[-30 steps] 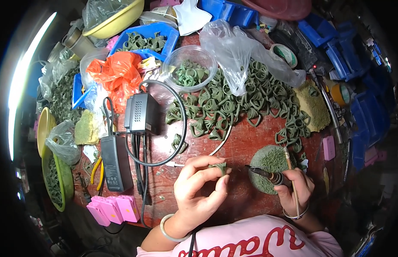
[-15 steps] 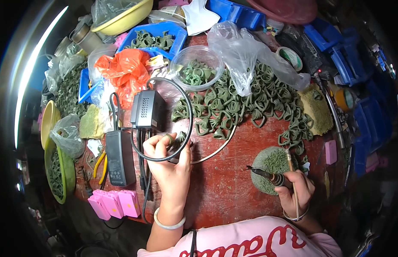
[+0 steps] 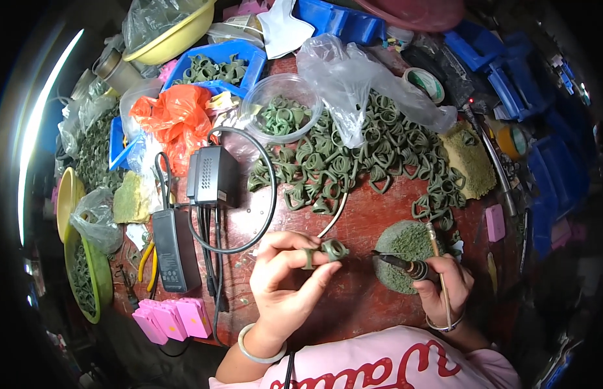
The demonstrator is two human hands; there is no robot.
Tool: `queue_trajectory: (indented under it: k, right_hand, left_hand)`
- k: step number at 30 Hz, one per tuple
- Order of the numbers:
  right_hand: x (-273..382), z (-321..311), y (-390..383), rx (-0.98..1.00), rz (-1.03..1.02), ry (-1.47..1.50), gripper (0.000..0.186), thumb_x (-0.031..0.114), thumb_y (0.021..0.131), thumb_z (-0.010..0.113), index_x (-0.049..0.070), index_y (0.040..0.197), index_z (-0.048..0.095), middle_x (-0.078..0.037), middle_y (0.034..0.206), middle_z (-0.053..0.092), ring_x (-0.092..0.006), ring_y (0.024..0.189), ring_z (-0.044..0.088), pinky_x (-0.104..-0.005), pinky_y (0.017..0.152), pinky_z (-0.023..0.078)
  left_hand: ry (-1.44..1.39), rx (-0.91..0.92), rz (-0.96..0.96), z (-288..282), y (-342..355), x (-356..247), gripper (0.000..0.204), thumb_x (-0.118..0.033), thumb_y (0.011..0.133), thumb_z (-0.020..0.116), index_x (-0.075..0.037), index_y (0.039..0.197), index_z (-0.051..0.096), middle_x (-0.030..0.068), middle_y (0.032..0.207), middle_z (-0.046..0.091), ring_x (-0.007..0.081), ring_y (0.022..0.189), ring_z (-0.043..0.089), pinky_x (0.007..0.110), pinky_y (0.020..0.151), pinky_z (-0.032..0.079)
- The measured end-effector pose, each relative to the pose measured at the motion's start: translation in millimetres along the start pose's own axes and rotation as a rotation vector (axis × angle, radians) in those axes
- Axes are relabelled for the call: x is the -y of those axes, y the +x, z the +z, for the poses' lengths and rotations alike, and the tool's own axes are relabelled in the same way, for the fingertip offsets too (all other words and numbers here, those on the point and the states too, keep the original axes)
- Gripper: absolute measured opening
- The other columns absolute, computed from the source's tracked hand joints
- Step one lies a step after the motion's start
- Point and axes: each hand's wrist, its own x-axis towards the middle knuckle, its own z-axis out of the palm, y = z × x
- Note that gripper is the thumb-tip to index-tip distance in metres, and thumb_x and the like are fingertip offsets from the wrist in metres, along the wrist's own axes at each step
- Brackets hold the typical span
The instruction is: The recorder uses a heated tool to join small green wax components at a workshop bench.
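My left hand (image 3: 285, 282), closed at the fingertips, pinches a dark green ring (image 3: 334, 249). A second green ring (image 3: 308, 259) sits around one of its fingers. In my right hand (image 3: 449, 285) is a black pen-shaped tool (image 3: 398, 262) with a thin dark tip pointing left, toward the pinched ring but apart from it. The same hand also grips a thin brush (image 3: 437, 249), its handle running down past the wrist. Under the tool lies a round pad (image 3: 391, 279) covered with green crumbs.
A heap of green rings (image 3: 379, 142) spreads over the red table (image 3: 353, 305) behind my hands. A black power box (image 3: 210, 175) and a looped cable (image 3: 273, 188) stand left. Pink blocks (image 3: 175, 318) lie at the front left edge. A clear tub (image 3: 249, 117) sits behind.
My left hand has moved right and nearer, out from behind the cable loop, bringing a ring up beside the tool tip. The right hand has hardly moved. The whole view shifted slightly.
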Motion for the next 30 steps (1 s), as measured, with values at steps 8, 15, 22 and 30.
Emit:
queue_trajectory:
  k: [8, 15, 22, 30]
  right_hand:
    - [8, -1, 3, 0.005, 0.037, 0.06, 0.034, 0.025, 0.081, 0.079, 0.0, 0.092, 0.06, -0.007, 0.067, 0.057, -0.019, 0.053, 0.055, -0.0297, 0.049, 0.043]
    - [39, 16, 30, 0.145, 0.231, 0.57, 0.031, 0.0, 0.079, 0.077, 0.003, 0.103, 0.058, 0.002, 0.074, 0.061, 0.0002, 0.055, 0.046, -0.0177, 0.047, 0.036]
    - [44, 26, 41, 0.124, 0.016, 0.457, 0.025, -0.002, 0.08, 0.074, 0.003, 0.1, 0.059, -0.003, 0.076, 0.065, -0.0032, 0.057, 0.051, -0.02, 0.049, 0.04]
    - [46, 24, 37, 0.087, 0.382, 0.659, 0.023, 0.003, 0.083, 0.074, 0.001, 0.101, 0.06, -0.002, 0.081, 0.066, -0.004, 0.075, 0.06, -0.021, 0.066, 0.049]
  left_hand:
    - [-0.012, 0.078, 0.017, 1, -3, -6, 0.023, 0.004, 0.066, 0.082, -0.002, 0.082, 0.067, 0.0075, 0.096, 0.059, 0.0212, 0.09, 0.062, 0.032, 0.083, 0.052]
    - [-0.222, 0.148, -0.085, 2, -7, -2, 0.022, 0.005, 0.068, 0.081, -0.001, 0.085, 0.069, 0.0078, 0.098, 0.058, 0.0195, 0.094, 0.06, 0.032, 0.086, 0.05]
    - [-0.212, 0.218, -0.088, -2, -11, -3, 0.027, 0.003, 0.07, 0.081, -0.001, 0.095, 0.072, 0.0079, 0.103, 0.056, 0.019, 0.097, 0.057, 0.031, 0.086, 0.048]
    - [-0.385, 0.236, -0.081, 4, -8, -8, 0.045, 0.008, 0.074, 0.075, 0.004, 0.117, 0.061, 0.0115, 0.119, 0.045, 0.0248, 0.112, 0.057, 0.036, 0.099, 0.049]
